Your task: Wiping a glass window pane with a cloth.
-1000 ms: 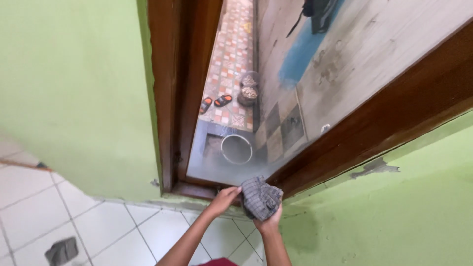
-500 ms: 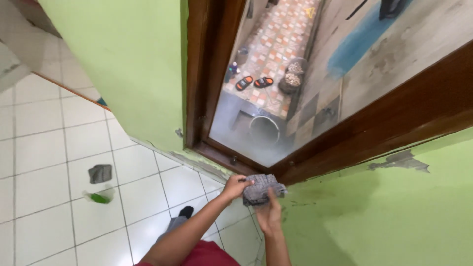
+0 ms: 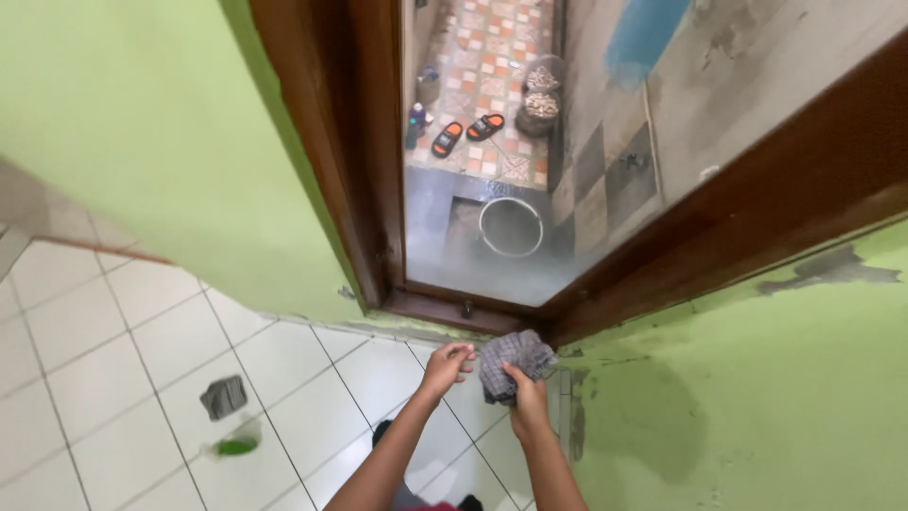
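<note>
Head view: right hand [image 3: 526,409] clenched around a grey checked cloth [image 3: 512,361], held just below the brown door frame [image 3: 473,312] over white floor tiles [image 3: 284,369]. Left hand [image 3: 446,364] curled beside the cloth, fingertips touching its edge.

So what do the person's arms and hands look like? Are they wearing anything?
Both forearms are bare, with no sleeves in view. The left hand and the right hand wear no gloves, and I can see no rings, watch or bracelet. At the bottom edge a bit of red clothing shows.
</note>
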